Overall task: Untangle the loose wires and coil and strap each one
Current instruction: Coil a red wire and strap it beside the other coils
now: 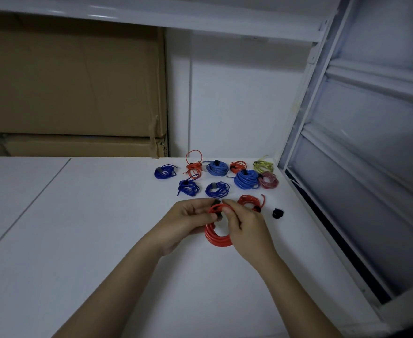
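currently strapping the red coil [218, 236], held just above the white table [78, 240].
left hand [188, 219] and right hand [243, 224] both pinch the black strap [217, 211] at the coil's top; next, by my judgement: pull it snug, press closed.

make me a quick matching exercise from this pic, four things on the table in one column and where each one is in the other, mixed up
Things:
1. red coil
2. yellow coil
3. loose black strap
4. cardboard box

Places:
A. far left, behind the table
B. in both hands
C. far end of the table, by the right edge
D. lying alone on the table, right of the hands

Pairs: 1-B, 2-C, 3-D, 4-A
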`<state>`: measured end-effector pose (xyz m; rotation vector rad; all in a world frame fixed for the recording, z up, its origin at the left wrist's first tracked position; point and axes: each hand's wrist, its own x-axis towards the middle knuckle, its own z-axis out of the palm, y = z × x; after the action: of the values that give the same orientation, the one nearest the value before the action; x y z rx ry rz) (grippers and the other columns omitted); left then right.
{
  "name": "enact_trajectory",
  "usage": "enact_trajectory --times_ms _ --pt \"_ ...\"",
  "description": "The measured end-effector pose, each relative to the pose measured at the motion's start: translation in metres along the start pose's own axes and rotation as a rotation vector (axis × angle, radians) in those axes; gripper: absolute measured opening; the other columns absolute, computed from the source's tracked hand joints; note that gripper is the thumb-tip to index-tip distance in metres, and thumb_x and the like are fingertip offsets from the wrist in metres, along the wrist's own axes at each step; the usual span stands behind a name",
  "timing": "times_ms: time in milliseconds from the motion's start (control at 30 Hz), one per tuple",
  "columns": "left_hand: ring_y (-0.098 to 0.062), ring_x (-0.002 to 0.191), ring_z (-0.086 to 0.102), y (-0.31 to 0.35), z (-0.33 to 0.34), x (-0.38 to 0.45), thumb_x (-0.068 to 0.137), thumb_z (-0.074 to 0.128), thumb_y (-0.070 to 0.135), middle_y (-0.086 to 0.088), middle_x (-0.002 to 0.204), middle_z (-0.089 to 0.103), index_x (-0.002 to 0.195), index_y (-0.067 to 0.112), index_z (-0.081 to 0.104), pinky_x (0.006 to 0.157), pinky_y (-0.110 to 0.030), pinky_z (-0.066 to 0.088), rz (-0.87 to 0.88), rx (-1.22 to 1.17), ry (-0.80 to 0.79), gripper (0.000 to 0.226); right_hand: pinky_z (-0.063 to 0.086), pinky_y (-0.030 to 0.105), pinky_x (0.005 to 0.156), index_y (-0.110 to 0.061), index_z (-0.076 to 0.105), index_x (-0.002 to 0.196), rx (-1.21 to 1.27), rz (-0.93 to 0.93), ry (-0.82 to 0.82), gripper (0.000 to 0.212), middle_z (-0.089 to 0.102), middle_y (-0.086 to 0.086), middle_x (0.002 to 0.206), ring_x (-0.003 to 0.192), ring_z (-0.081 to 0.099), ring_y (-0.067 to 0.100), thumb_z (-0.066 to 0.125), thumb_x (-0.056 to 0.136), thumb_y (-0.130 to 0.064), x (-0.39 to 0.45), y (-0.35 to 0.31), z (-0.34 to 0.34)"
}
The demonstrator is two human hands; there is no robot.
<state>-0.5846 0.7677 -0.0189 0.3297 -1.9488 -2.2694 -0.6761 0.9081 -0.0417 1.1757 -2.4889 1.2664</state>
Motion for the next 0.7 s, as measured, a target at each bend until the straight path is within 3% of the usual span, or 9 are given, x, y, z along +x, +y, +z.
enact_trajectory --times_ms 100,267,367,467,567,633,700 --pt "-0.012 0.092 0.071 -0.001 0.004 0.002 0.091 0.059 0.001 -0.002 0.098 0.075 0.11 0.02 0.069 0.074 -0.019 0.055 0.024 0.04 0.092 0.029 0.049 0.021 0.086 -0.019 0.061 0.128 0.141 0.092 -0.099 0.033 0.065 -0.009 0.098 0.092 0.059 0.004 0.046 0.1 -0.027 0.001 0.0 0.0" --pt "-0.006 0.076 0.071 -0.002 0.007 0.005 0.091 0.057 -0.002 0.001 0.086 0.076 0.1 0.02 0.071 0.066 -0.014 0.052 0.05 0.026 0.138 0.027 0.043 0.019 0.097 -0.021 0.058 0.13 0.296 0.153 -0.153 0.034 0.064 -0.008 0.117 0.112 0.056 0.001 0.041 0.102 -0.024 0.006 0.003 -0.002" --pt "-0.011 0.083 0.071 -0.002 0.005 0.006 0.091 0.058 0.0 -0.002 0.091 0.076 0.107 0.018 0.07 0.071 -0.018 0.054 0.059 0.046 0.114 0.028 0.043 0.009 0.089 -0.033 0.061 0.119 0.503 0.175 -0.114 0.031 0.064 -0.012 0.116 0.11 0.057 -0.002 0.048 0.099 -0.014 0.006 0.001 -0.003" --pt "-0.013 0.085 0.071 -0.005 0.004 0.008 0.091 0.059 0.001 -0.002 0.09 0.076 0.11 0.019 0.069 0.077 -0.019 0.055 0.069 0.139 0.137 0.028 0.043 0.007 0.08 -0.048 0.057 0.112 0.466 0.101 -0.011 0.044 0.055 -0.013 0.115 0.098 0.053 -0.008 0.058 0.093 -0.008 0.005 0.002 -0.005" --pt "-0.01 0.079 0.069 -0.009 0.006 0.007 0.092 0.057 0.0 0.001 0.087 0.076 0.105 0.021 0.071 0.076 -0.017 0.055 0.085 0.253 0.133 0.028 0.042 0.007 0.081 -0.039 0.061 0.116 0.375 -0.005 -0.039 0.053 0.051 -0.017 0.114 0.099 0.05 -0.008 0.056 0.087 0.006 0.008 0.001 -0.006" --pt "-0.009 0.076 0.068 -0.009 0.006 0.008 0.092 0.057 0.003 0.004 0.084 0.075 0.098 0.023 0.073 0.073 -0.016 0.054 0.105 0.366 0.128 0.027 0.041 0.006 0.079 -0.025 0.067 0.113 0.275 -0.073 -0.105 0.048 0.052 -0.017 0.11 0.1 0.05 -0.008 0.054 0.083 0.011 0.012 0.0 -0.007" --pt "-0.004 0.07 0.066 -0.008 0.006 0.009 0.093 0.058 0.007 0.007 0.079 0.075 0.095 0.021 0.075 0.071 -0.016 0.053 0.115 0.474 0.123 0.022 0.041 0.006 0.075 -0.025 0.067 0.104 0.232 -0.062 -0.185 0.042 0.055 -0.015 0.105 0.094 0.053 -0.003 0.055 0.081 0.008 0.017 -0.001 -0.01"
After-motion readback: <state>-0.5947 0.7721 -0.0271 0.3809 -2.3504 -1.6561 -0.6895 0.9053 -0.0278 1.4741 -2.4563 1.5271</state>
